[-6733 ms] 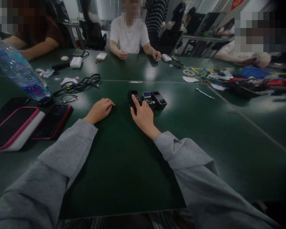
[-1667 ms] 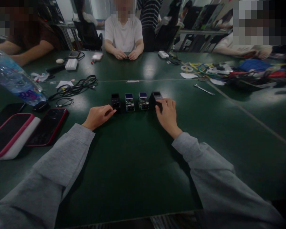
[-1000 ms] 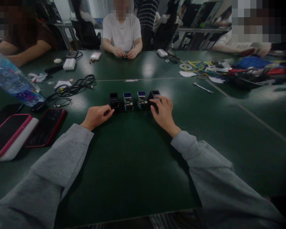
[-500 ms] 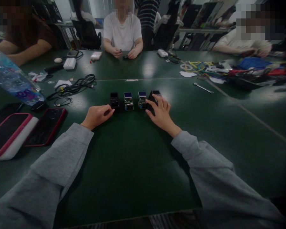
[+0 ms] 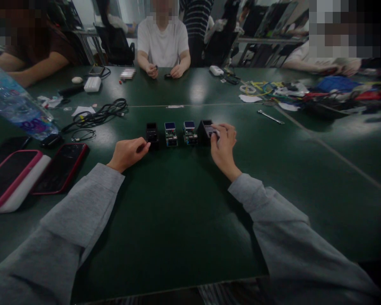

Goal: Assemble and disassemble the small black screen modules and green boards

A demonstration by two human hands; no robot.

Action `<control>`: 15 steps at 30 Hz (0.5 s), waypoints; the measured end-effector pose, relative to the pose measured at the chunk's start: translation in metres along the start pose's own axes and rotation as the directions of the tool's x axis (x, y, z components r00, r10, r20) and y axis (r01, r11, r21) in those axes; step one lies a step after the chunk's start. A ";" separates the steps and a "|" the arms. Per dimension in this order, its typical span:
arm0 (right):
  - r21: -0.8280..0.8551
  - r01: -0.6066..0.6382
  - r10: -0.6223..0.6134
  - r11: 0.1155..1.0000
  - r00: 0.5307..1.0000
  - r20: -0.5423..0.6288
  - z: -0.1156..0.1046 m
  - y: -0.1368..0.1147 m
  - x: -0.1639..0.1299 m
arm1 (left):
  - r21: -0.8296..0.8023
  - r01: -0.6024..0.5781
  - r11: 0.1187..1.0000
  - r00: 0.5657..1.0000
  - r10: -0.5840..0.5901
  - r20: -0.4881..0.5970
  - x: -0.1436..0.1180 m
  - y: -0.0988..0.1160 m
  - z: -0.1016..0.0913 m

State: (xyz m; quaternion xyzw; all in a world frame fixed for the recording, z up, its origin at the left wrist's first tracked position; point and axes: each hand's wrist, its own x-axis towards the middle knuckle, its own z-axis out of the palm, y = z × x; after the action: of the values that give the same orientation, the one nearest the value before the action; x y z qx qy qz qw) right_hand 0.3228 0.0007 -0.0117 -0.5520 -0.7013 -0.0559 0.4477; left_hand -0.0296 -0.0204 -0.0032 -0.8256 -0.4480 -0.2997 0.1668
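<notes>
On the table (image 5: 178, 220) — right hand (image 5: 224, 146) grips black module (image 5: 206, 131).

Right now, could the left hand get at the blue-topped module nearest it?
Probably yes: the left hand rests beside the black module, and the blue-topped module stands just past it, uncovered from above.

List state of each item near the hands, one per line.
left hand: curled, resting on the table, fingertips at the leftmost black module.
right hand: fingers on the rightmost black module, which sits tilted.
two middle modules: upright, blue tops, circuit boards exposed, untouched.
red-edged phone: flat, screen dark.
water bottle: lying on its side.
</notes>
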 end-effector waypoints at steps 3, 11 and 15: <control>0.090 -0.052 0.058 0.995 0.996 -0.069 0.005 0.014 0.003 | -0.012 -0.009 1.000 1.000 0.009 0.012 0.000 -0.001 0.000; 0.208 -0.104 0.103 0.973 0.995 0.014 0.014 0.027 0.003 | 0.009 -0.022 1.000 1.000 0.022 0.022 0.000 -0.002 0.001; 0.213 -0.088 0.074 0.973 0.995 0.072 0.014 0.023 0.002 | 0.011 -0.022 1.000 1.000 0.022 0.023 0.000 -0.001 0.000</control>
State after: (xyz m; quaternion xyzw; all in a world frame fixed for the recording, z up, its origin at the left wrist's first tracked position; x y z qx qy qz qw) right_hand 0.3341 0.0192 -0.0278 -0.5299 -0.6939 0.0564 0.4842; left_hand -0.0306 -0.0194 -0.0034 -0.8328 -0.4426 -0.2860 0.1697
